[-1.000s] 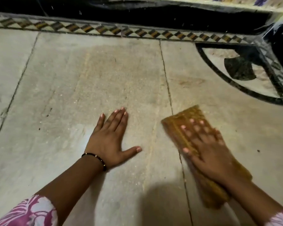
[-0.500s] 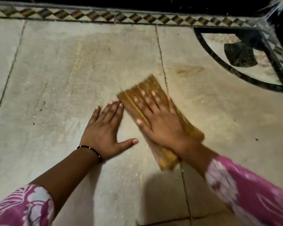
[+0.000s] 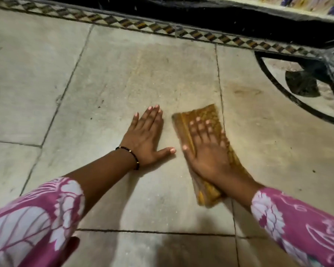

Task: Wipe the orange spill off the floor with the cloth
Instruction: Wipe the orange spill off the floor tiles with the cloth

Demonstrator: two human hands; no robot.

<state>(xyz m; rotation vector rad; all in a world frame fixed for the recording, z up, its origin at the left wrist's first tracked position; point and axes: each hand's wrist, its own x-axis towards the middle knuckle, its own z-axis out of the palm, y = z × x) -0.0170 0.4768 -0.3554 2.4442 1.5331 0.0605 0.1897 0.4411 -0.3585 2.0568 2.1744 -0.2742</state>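
While the left hand (image 3: 146,138) is laid flat and empty just left of the cloth (image 3: 201,151), the cloth is pressed to the floor (image 3: 104,83) under the spread right hand (image 3: 206,153), short of a faint orange stain (image 3: 246,91).

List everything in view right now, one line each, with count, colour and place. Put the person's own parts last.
cloth: one, orange-yellow, folded flat on the floor under the right hand, beside a tile joint
stain: one, faint brownish-orange, on the tile beyond the cloth, to its right
floor tiles: several, pale grey-beige, with dark joints, filling most of the view
patterned border: one strip, black, white and tan diamonds, along the far edge of the tiles
curved inlay: one, black outline with a dark centre, far right
bracelet: one, black beads, on the left wrist
sleeves: two, pink with white print, lower corners
left hand: flat on bare floor, fingers spread
right hand: flat on the cloth, blurred
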